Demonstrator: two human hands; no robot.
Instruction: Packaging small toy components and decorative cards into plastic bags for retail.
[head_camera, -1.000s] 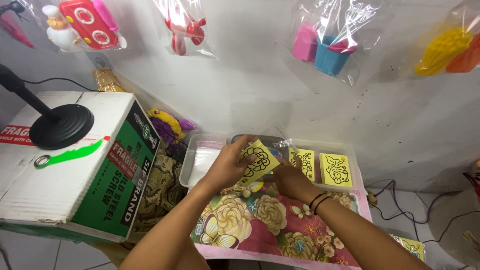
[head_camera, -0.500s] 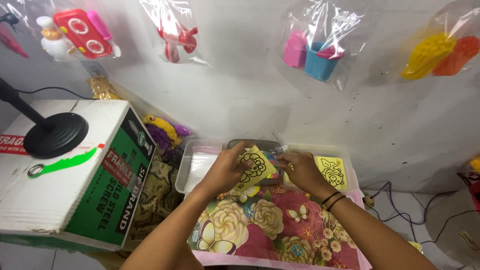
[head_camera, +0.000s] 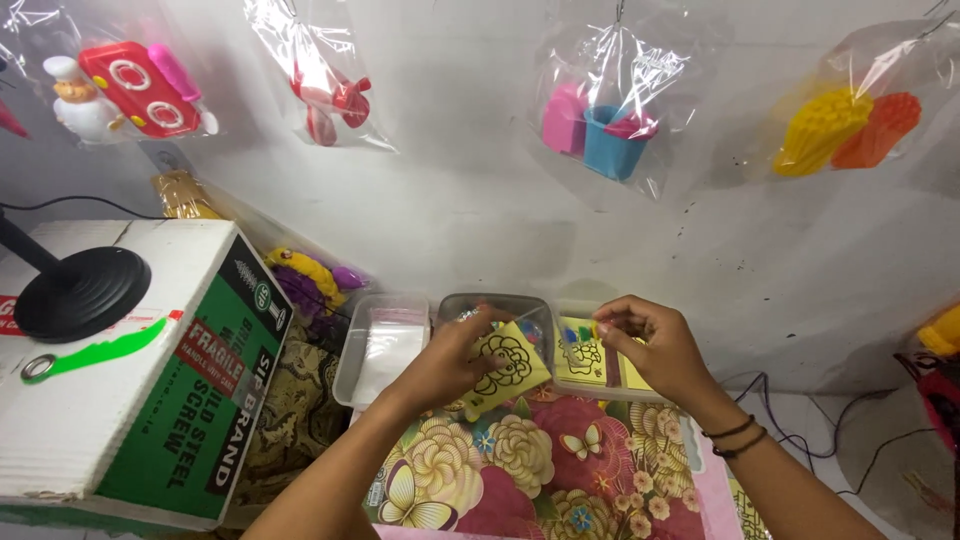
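- Since the earlier frames, the right hand has left the yellow square card with a black flower outline and drawn back over the right-hand tray, while the left hand keeps the card.
- Left fingers are pressed on the card's upper left edge, pinching it; the card tilts above the near edge of the middle tray.
- Right fingers are pressed together at their tips, pinching something small; what it is cannot be told.
- Two dark bands circle the right wrist.
- Under the right hand, the clear plastic tray holding yellow printed cards sits beside the clear middle tray.
- Left of these stands a clear tray of small clear plastic bags.
- All three trays rest at the far edge of the floral-patterned cloth on the tabletop.
- Further left sits a white and green cardboard box with a black round stand base on top.
- Clear bags of bright plastic toys hang on the white wall behind.
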